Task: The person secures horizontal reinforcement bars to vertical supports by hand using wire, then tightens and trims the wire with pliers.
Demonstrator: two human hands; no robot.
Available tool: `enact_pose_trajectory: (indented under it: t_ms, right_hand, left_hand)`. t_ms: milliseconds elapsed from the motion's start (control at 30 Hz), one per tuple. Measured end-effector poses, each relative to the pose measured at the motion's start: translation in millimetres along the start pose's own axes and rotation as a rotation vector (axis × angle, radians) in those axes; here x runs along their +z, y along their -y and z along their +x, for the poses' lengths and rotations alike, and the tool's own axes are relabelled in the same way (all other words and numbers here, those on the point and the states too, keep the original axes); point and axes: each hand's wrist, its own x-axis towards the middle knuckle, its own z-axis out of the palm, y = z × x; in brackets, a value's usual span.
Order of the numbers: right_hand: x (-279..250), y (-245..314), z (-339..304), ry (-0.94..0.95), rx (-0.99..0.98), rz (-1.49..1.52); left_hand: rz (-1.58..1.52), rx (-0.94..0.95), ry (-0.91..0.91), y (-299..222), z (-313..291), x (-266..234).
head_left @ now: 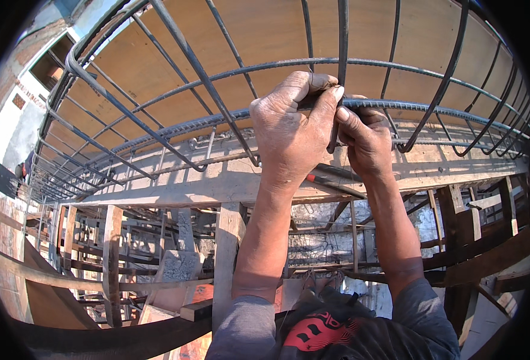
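Both my hands meet at a crossing of steel rebar in a long cage. My left hand (292,123) is closed in a pinch, thumb and fingertips against the upright stirrup bar (343,45); a bit of thin dark wire seems to show at its fingertips. On the other side of that bar, my right hand (368,138) has its thumb raised and its fingers curled by the ribbed lengthwise bar (421,107). What its fingers hold is hidden. Below the hands, a dark long-handled tool with a red mark (336,185) lies across the wooden beam (217,180).
A tan formwork panel (265,36) stands behind the cage. Stirrups (181,48) run along both sides of me. Beneath the beam are wooden posts (112,264), crossing boards and thin rods, with rubble lower down. A white wall with an opening (52,60) is at far left.
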Motion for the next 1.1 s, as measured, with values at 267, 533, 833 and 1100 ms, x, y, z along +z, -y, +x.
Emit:
enact_pose_trajectory:
  t_ms: [267,533,833,1100]
  right_hand:
    - [9.8,1.5,-0.5,-0.008,-0.035,-0.001]
    - [10.6,-1.0,-0.2,-0.036,-0.059,-0.095]
    - [6.3,0.8,0.5,-0.04,-0.038,-0.073]
    - [18.2,13.5,-6.4,-0.11,0.017,-0.119]
  left_hand:
    - [0.238,0.442,0.084,8.7,0.6,-12.4]
    - [0.523,0.584,0.185,-4.0,42.2,-1.7]
    - [0.209,-0.223,0.3,-4.8,56.4,17.0]
    - [0.253,-0.144,0.421,-7.6,61.5,-27.6]
